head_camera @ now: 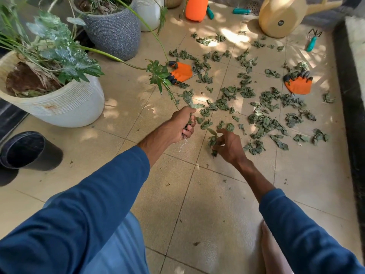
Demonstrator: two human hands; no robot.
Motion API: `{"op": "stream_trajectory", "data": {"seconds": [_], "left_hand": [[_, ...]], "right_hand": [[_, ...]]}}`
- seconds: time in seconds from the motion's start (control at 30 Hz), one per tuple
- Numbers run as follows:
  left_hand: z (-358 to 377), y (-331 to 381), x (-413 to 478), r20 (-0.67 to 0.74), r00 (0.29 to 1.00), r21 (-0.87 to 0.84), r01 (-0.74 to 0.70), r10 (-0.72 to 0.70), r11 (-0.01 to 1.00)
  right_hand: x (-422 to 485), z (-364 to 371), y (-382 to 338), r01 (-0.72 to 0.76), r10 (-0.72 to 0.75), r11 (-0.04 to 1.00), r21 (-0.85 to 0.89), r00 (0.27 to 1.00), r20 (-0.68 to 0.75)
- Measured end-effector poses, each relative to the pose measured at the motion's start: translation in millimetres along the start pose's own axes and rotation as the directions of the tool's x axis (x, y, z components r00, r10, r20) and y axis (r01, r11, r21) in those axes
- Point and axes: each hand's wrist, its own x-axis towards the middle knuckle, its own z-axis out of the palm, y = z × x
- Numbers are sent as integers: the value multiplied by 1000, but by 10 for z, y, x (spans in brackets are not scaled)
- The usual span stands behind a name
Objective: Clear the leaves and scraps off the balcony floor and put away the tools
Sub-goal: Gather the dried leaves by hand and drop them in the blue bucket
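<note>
Wilted leaves are clenched in the left hand as a store, so that a few more can be pinched off the tiles by the right hand. Beyond both hands, scattered leaves, orange claw gloves and a teal-handled cultivator are seen ungathered.

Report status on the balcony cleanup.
Left hand grips leaf bunch. Right hand pinches more leaves. Most scraps on floor; orange gloves among them.
</note>
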Motion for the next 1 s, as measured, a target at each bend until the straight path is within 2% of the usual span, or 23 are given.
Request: {"op": "stream_trajectory", "data": {"seconds": [0.27, 0.4, 0.57, 0.67, 0.73, 0.8, 0.87, 0.93, 1.0], "left_hand": [[12, 26, -68, 19, 1000, 0, -12, 12, 1000], [-19, 25, -67, 17, 1000, 5, -12, 12, 1000], [-75, -4, -35, 9, 1000, 23, -1, 1, 1000], [-83, -19, -17, 16, 1000, 28, -1, 0, 1000], [-74, -25, -12, 23, 1000, 27, 4, -4, 1000], [-68, -27, -7, 23, 1000, 11, 14, -14, 1000], [-68, -32, 5, 22, 1000, -18, 19, -19, 1000], [-74, -42, 18, 9, 1000, -47, 31, -30, 998], [-78, -50, 18, -15, 999, -84, 30, -31, 996]], "right_hand": [[276, 25, 193, -79, 108, 959, -272, 990, 94], [310, 91, 185, -51, 83, 930, -364, 994, 73], [346, 156, 189, -40, 47, 915, -401, 999, 9], [311, 243, 151, 39, -24, 912, -407, 999, 42], [294, 299, 153, 39, -16, 920, -389, 998, 61], [270, 292, 139, 17, 6, 944, -329, 998, 70], [219, 204, 80, -11, 23, 983, -181, 998, 66], [118, 32, -87, -59, 59, 994, 97, 998, 9], [-30, -175, -358, -78, 95, 912, 402, 995, -23]]}}
